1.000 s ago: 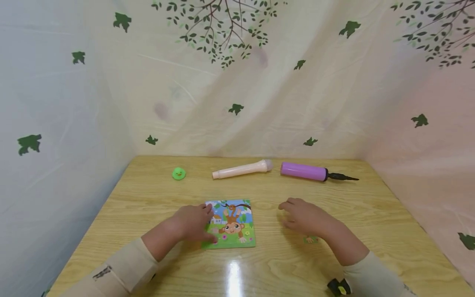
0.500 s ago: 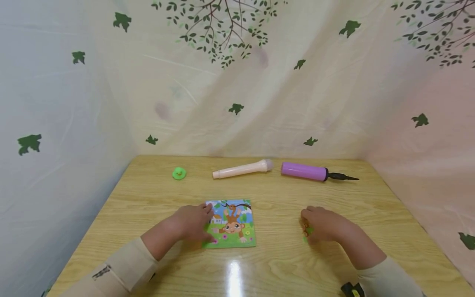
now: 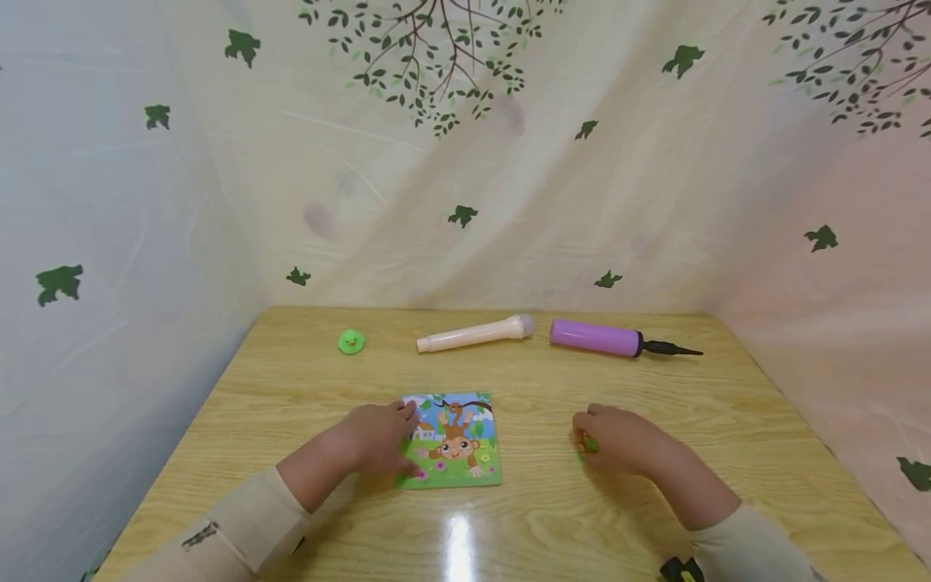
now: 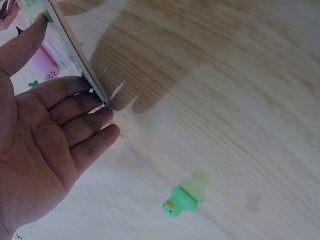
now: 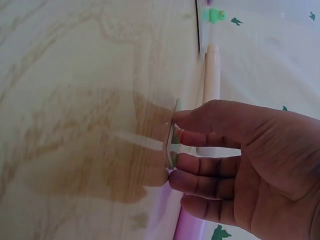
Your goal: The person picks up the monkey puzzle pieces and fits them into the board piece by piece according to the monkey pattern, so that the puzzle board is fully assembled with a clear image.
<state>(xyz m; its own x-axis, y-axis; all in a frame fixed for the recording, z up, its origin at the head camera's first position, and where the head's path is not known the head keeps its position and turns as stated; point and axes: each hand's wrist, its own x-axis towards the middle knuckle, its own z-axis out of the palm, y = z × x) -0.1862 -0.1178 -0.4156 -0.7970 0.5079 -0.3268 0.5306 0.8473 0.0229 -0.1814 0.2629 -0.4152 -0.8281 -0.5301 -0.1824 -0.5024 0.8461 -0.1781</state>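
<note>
A square puzzle board [image 3: 454,449] with a monkey picture lies on the table in the head view. My left hand [image 3: 378,436] rests along its left side, the fingers extended to its upper left and the thumb on its lower left. In the left wrist view that hand [image 4: 50,120] touches the board's edge with its fingertips. To the right of the board, my right hand [image 3: 618,440] pinches a small green puzzle piece [image 3: 591,444], largely hidden by the fingers. The right wrist view shows this thin piece [image 5: 173,140] nearly edge-on, between the thumb and fingertips.
Along the back of the wooden table [image 3: 524,525] lie a green toy duck [image 3: 351,342], a pale pink microphone-shaped stick [image 3: 473,333] and a purple hand pump [image 3: 596,337] with a black nozzle. A leaf-printed cloth [image 3: 364,202] hangs behind.
My right hand has gone down and right to the small piece, pinched it, then shifted slightly left with it. My left hand stays in place on the board.
</note>
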